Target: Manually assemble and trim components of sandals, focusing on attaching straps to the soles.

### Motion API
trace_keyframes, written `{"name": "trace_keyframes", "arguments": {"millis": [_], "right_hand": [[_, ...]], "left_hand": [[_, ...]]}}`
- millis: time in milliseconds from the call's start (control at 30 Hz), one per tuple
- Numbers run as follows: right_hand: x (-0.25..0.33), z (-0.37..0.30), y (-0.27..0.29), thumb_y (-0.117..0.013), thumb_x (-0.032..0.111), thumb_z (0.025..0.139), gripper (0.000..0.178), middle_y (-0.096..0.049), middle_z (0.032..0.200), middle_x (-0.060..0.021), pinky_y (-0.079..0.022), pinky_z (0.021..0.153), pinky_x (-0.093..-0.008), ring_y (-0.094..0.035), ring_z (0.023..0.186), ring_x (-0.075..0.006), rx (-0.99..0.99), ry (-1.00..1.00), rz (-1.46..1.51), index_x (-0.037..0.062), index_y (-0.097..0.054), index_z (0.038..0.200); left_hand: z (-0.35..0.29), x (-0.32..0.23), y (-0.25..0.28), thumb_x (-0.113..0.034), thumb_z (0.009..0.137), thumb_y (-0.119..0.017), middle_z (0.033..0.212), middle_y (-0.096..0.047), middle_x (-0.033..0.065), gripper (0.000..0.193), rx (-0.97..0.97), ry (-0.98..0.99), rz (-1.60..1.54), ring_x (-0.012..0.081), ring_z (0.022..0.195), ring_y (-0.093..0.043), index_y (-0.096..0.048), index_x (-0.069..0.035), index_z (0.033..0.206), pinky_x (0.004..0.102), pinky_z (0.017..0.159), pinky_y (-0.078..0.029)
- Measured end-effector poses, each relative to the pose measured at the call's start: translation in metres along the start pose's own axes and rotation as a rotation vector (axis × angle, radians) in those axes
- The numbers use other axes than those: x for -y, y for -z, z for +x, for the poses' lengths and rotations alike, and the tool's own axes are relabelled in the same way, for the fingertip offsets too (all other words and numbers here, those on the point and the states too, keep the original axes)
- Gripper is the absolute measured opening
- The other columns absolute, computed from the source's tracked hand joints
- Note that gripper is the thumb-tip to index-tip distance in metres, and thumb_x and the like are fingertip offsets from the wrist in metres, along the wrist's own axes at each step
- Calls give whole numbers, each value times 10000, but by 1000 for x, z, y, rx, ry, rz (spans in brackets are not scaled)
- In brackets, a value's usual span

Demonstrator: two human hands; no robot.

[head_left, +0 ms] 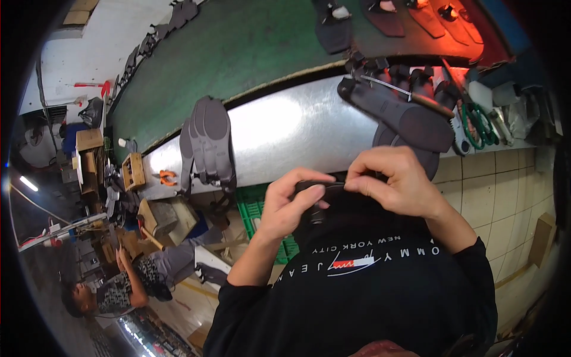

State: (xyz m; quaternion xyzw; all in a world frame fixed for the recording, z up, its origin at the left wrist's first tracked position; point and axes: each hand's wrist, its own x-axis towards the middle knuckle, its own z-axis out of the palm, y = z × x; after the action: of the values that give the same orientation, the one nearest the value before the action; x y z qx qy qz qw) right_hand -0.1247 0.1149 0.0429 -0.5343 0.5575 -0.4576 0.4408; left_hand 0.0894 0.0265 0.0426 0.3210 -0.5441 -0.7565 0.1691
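Close to my chest, both hands work on a dark piece with a thin edge (pixel 336 187), which blends into my black shirt, so its full shape and kind cannot be made out. My left hand (pixel 291 201) grips its left end, thumb on top and fingers wrapped behind. At its other end my right hand (pixel 395 181) pinches the edge between thumb and fingertips. Just beyond the right hand lie several grey shoe soles (pixel 410 122), stacked on the metal ledge (pixel 285 128). Farther left, another overlapping row of grey soles (pixel 208 143) rests on that ledge.
A green conveyor belt (pixel 238 50) carries dark shoe parts (pixel 332 30), some under red-orange light. Green-handled scissors (pixel 476 125) lie at right. A wooden box (pixel 133 171) and orange-handled tool (pixel 168 177) sit at left, a green crate (pixel 253 208) below. Another person (pixel 131 285) works lower left.
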Motion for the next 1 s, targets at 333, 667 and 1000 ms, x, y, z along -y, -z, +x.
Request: {"name": "trace_keyframes", "arguments": {"millis": [333,667,1000], "right_hand": [[-88,37,68,-646,113,787,172,-611,841,-104,-440,770,-409,-556,859,-313,-670,216,-940,55,-664,948],[-51,5,64,-588,38,852,172,-568,743,-70,-420,616,-285,-529,685,-182,-660,247,-720,50,-649,1012],[-41,-23,-51,-539,-3,868,549,-589,642,-40,-429,533,-225,-516,556,-83,-28,-171,460,59,-402,1397]], "left_hand": [[1,63,51,-187,934,-504,1337,-462,142,459,-256,81,-979,307,1213,-497,-398,-99,1372,370,850,-566],[9,67,39,-203,903,-580,1127,-625,82,214,-254,248,-1343,228,1075,-592,-600,-94,1086,314,758,-562],[37,59,-14,-332,843,-684,902,-659,4,194,-119,312,-1341,117,748,-587,-636,-162,923,224,464,-341]]}}
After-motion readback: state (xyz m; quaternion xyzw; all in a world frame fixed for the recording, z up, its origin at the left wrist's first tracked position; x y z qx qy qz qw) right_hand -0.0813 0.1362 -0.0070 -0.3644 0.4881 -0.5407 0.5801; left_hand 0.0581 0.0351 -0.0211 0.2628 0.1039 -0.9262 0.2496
